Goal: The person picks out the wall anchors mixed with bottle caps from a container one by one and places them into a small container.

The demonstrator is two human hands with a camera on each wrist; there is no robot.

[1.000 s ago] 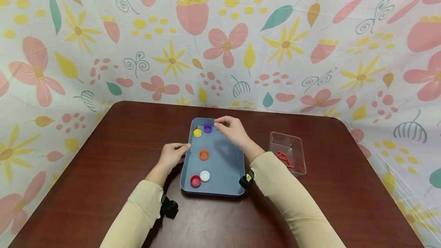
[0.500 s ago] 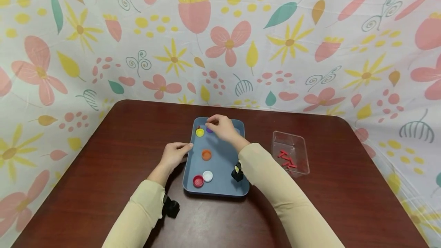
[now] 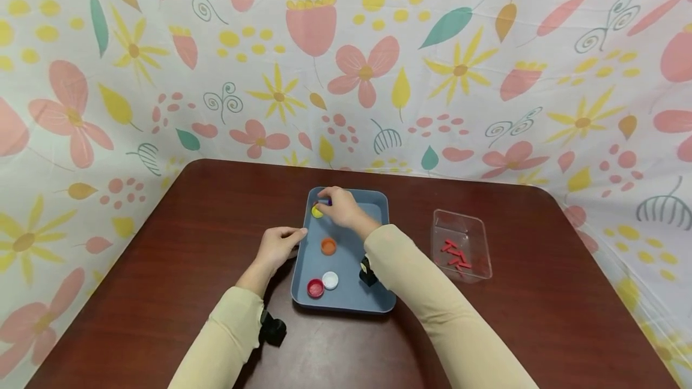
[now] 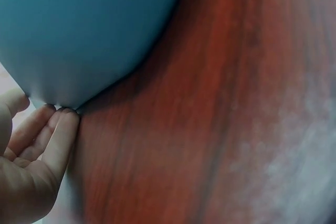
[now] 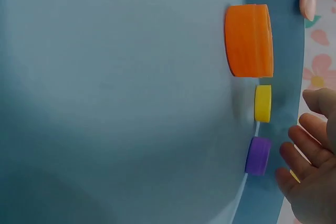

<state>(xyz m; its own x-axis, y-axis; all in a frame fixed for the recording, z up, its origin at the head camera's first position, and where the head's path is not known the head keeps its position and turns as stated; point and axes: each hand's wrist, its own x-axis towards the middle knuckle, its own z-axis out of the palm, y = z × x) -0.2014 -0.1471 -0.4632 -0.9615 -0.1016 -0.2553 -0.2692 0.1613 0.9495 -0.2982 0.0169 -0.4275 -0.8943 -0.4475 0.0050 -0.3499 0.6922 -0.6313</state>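
Note:
The blue-grey tray [image 3: 305, 266] lies on the table with several round plastic caps in it. My left hand [image 3: 277, 248] grips the tray's left side, thumb at the rim; in the left wrist view its fingertips [image 4: 67, 115] meet the outer wall. My right hand [image 3: 342, 208] is over the far left corner, fingertips beside the yellow cap [image 3: 316, 212]. The purple cap [image 5: 258, 156] is partly covered by this hand in the head view. In the right wrist view the thumb and fingers are spread apart, with nothing seen between them.
Mid-tray is an orange cap [image 3: 328, 246]; near the front left a white cap [image 3: 330, 280] and a red cap [image 3: 316, 288] sit side by side. A clear plastic box [image 3: 485, 257] with several short red sticks [image 3: 456, 255] stands to the right. A flowered cloth [image 3: 411, 77] hangs behind the table.
My right hand has moved left across the tray, over the purple cap to the yellow one, where a small reddish piece showed earlier. My left hand has stayed at the tray's side.

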